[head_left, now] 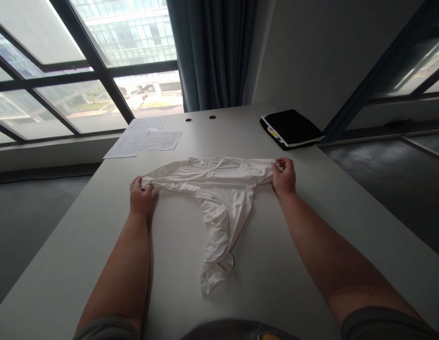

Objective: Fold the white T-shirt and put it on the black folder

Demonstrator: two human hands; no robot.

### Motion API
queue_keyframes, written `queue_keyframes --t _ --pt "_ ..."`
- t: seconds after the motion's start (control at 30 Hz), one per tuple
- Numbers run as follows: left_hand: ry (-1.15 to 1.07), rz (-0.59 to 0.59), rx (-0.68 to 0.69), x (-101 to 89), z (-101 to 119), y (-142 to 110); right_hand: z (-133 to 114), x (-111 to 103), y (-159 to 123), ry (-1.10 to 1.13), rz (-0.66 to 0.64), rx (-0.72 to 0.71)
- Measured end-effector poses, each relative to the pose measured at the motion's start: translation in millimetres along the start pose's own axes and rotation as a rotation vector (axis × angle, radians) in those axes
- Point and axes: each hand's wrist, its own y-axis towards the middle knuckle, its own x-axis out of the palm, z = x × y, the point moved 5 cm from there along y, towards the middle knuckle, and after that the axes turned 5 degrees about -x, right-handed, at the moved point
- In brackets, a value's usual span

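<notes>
While both hands (140, 198) (285, 178) pinch its outstretched sleeves (264, 171), a white shirt (237, 189) — creased, lower part (216, 245) bunched narrow

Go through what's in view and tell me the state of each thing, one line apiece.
White shirt: top spread wide, lower part bunched and wrinkled.
Left hand: pinching one sleeve.
Right hand: pinching the other sleeve.
Papers: lying flat.
Black folder: closed over, white and yellow contents showing at one edge.
Middle curtain: gathered, hanging in folds.
Left window: can't tell whether any pane is open.
</notes>
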Motion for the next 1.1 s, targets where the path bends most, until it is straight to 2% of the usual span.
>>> queue_keyframes --t 0.17,0.37,0.57,0.67,0.83,1.0,1.1 --pt "-0.088 -0.02 -0.065 2.1 2 -4 1 0 0 -0.068 -0.017 -0.001" --pt "-0.05 0.005 -0.148 -4.8 -4 -2 11 2 1 -0.081 -0.038 0.069" --pt "0.205 0.011 -0.067 -4.6 1 3 23 2 4 -0.115 -0.006 0.108" --pt "0.332 0.004 -0.079 -4.6 3 4 24 3 3 -0.147 -0.013 0.115" --pt "0.46 -0.05 -0.188 -5.7 6 1 11 3 3 -0.235 -0.05 0.03" --pt "0.51 -0.041 -0.285 -6.7 5 -1 -25 -2 3 -0.372 -0.039 -0.244" --pt "0.45 -0.07 -0.248 -2.2 -1 2 -43 9 -6 -0.405 -0.205 -0.358"
